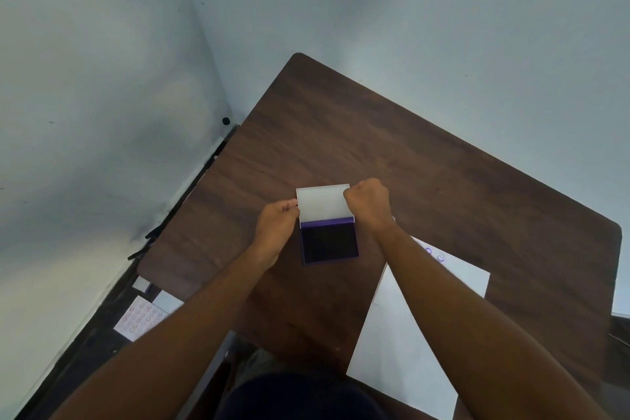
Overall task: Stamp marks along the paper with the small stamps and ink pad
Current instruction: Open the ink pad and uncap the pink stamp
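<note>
Taking the purple rectangular ink pad [330,242] as the landmark, far to its left and nearer the person, below the edge of the dark brown wooden surface [375,133], lies a pale sheet with rows of small round shapes [141,317]; these could be the small stamps, but they are too blurred to be sure. Directly at the left side of the ink pad is the left hand [276,232], its grip closed in a pinch on the left edge of the white lid [324,203], which stands raised behind the dark ink field. At the right side of the ink pad the right hand [370,206] has its fingers curled at the right edge of the same lid; it seems to hold it, though the fingertips are hidden. To the right of the ink pad and nearer the person lies the white paper sheet [409,334], partly under the right forearm, with two small purple marks [434,254] at its far end. My judgement is that the step in hand is the handling of the lid, either opening it fully or closing it; the frame alone does not decide. If stamping goes on, the next move calls for freeing one hand, taking a stamp, pressing it on the ink, then on the paper beside the existing marks.
</note>
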Action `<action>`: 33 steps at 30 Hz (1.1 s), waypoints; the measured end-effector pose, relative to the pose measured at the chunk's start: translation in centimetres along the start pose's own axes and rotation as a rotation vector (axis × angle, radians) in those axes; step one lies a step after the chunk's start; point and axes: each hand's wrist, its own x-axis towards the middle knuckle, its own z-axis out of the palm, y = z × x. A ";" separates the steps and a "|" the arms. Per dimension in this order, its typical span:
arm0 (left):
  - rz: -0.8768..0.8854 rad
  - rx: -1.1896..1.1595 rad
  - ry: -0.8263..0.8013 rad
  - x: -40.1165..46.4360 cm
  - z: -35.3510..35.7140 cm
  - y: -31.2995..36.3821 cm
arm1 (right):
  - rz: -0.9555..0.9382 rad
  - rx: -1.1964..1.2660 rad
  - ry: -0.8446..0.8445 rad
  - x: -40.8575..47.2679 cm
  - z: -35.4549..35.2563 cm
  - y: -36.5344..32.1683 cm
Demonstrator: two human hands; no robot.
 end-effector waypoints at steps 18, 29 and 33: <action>0.181 0.173 0.055 -0.9 1.0 -1.7 | -0.219 -0.516 0.237 -1.3 -2.7 3.7; 0.185 0.115 -0.054 -2.7 1.3 -1.3 | -0.300 -0.646 0.199 -1.3 -2.4 4.3; 0.211 0.137 -0.071 -3.4 1.2 -1.4 | -0.308 -0.509 0.248 -1.1 -2.5 4.6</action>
